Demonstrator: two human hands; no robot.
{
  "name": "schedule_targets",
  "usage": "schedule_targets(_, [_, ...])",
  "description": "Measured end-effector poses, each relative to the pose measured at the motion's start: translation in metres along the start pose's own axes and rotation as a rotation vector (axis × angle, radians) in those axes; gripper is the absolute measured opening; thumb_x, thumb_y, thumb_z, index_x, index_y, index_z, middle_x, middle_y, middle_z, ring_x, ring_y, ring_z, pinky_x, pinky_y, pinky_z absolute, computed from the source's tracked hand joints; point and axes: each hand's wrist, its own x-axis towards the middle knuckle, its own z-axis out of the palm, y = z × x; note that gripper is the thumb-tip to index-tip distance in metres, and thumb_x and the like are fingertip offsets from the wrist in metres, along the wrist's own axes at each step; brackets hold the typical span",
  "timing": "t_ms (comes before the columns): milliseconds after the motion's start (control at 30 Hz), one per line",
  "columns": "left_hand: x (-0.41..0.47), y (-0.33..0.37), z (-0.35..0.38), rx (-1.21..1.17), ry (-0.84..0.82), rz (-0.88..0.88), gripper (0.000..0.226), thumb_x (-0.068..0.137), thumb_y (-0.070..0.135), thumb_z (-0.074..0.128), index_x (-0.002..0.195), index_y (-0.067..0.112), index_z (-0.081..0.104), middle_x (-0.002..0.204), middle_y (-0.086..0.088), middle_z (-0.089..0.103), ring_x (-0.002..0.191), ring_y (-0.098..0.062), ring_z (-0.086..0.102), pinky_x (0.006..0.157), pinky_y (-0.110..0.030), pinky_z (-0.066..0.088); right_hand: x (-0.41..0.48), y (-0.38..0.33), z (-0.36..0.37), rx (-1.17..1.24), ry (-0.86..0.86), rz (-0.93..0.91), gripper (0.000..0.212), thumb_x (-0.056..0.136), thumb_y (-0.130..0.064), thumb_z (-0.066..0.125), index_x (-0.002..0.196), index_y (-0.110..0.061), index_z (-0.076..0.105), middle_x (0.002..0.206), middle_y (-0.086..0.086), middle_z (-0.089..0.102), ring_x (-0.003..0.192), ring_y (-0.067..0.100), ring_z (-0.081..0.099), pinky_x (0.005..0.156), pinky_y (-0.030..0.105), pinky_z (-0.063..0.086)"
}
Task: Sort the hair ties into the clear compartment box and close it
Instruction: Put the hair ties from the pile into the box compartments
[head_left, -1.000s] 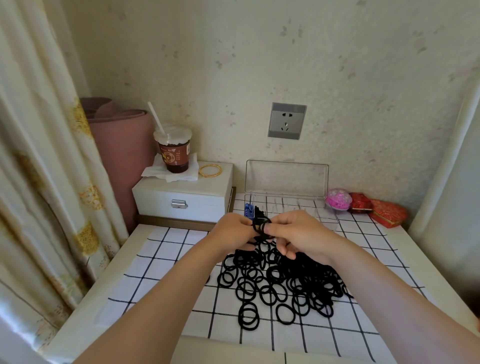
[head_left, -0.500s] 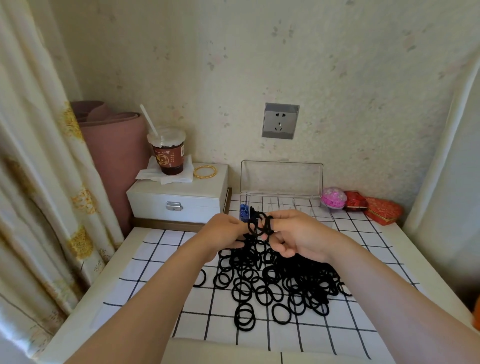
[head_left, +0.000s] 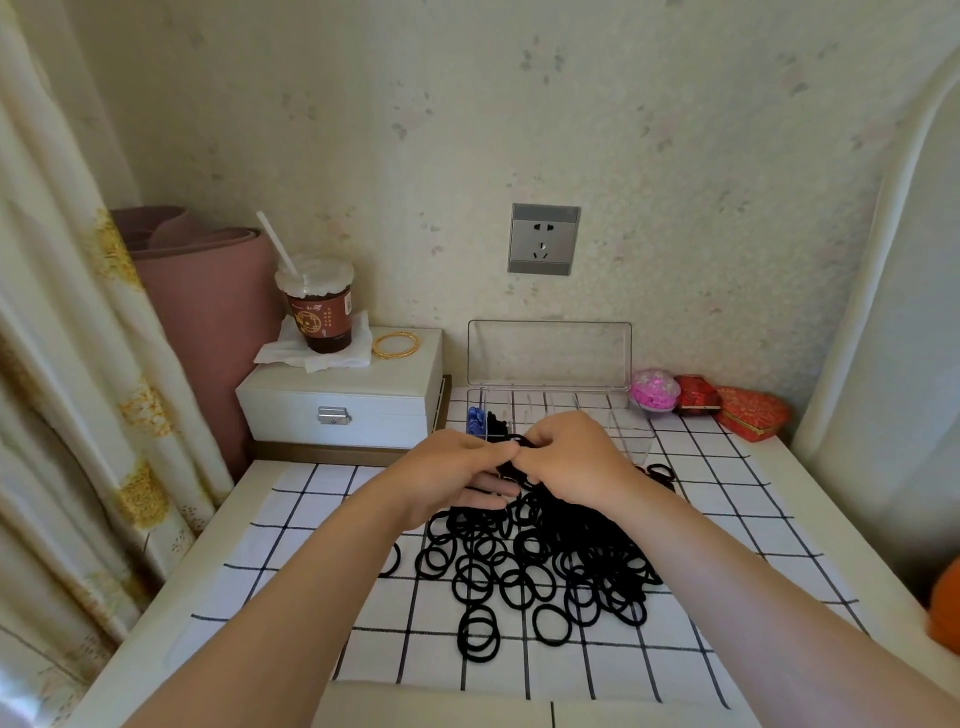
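A heap of several black hair ties (head_left: 540, 561) lies on the white checked cloth (head_left: 311, 530). Behind it stands the clear compartment box (head_left: 613, 410), its lid (head_left: 549, 353) upright against the wall. The box's left compartment holds a blue tie (head_left: 475, 418) and some black ones. My left hand (head_left: 457, 467) and my right hand (head_left: 571, 457) meet just in front of the box, above the heap. Together their fingertips pinch a small bunch of black ties (head_left: 519, 441); most of that bunch is hidden by my fingers.
A white jewellery box (head_left: 343, 400) stands at the back left, carrying a drink cup with a straw (head_left: 317, 306), a tissue and a gold bangle (head_left: 396, 344). A pink ball (head_left: 654, 391) and red boxes (head_left: 727, 408) sit at the back right. Curtain on the left.
My hands have drawn closer together, fingertips now touching over the bunch of ties. The loops seen between my hands earlier are now mostly covered by my fingers.
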Motion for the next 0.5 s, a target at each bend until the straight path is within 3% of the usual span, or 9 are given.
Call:
schedule_targets(100, [-0.001,-0.001,-0.002,0.039,0.032,0.003,0.026,0.099,0.021,0.057,0.11,0.001,0.068,0.104,-0.015,0.074,0.097,-0.02,0.073,0.082,-0.031,0.06,-0.002,0.003,-0.003,0.145,-0.103,0.025,0.019,0.083,-0.028,0.072,0.095,-0.014,0.069,0.075,0.009,0.069,0.049,0.014,0.051,0.044,0.025,0.039])
schedule_targets(200, [-0.002,0.002,-0.003,0.086,0.01,0.026,0.027,0.101,0.023,0.053,0.11,0.003,0.068,0.104,-0.015,0.074,0.098,-0.019,0.072,0.081,-0.03,0.06,-0.004,0.003,-0.007,0.204,-0.092,0.025,0.036,0.082,-0.028,0.077,0.114,-0.02,0.062,0.098,0.002,0.068,0.056,0.012,0.059,0.046,0.025,0.046])
schedule_targets(267, [-0.003,0.004,-0.004,0.111,-0.033,0.04,0.028,0.102,0.026,0.049,0.112,0.006,0.067,0.106,-0.013,0.074,0.099,-0.019,0.072,0.081,-0.029,0.059,-0.004,0.003,-0.01,0.373,-0.179,0.055,0.042,0.085,-0.021,0.076,0.124,-0.018,0.06,0.107,0.005,0.067,0.067,0.014,0.065,0.053,0.027,0.052])
schedule_targets(367, [-0.005,0.001,-0.008,0.207,-0.035,0.067,0.025,0.101,0.025,0.051,0.111,0.008,0.067,0.104,-0.009,0.074,0.098,-0.016,0.072,0.08,-0.028,0.059,-0.003,0.008,-0.01,0.409,-0.25,0.075,0.034,0.085,-0.016,0.077,0.116,-0.006,0.069,0.085,0.012,0.069,0.064,0.016,0.063,0.06,0.032,0.058])
schedule_targets(500, [0.0,-0.004,-0.016,0.384,0.098,0.13,0.019,0.097,0.021,0.06,0.102,0.006,0.071,0.096,-0.008,0.071,0.09,-0.013,0.071,0.076,-0.029,0.061,-0.002,0.008,-0.002,0.256,-0.219,0.071,0.025,0.084,-0.024,0.078,0.106,-0.012,0.071,0.075,0.003,0.069,0.055,0.008,0.06,0.051,0.025,0.052])
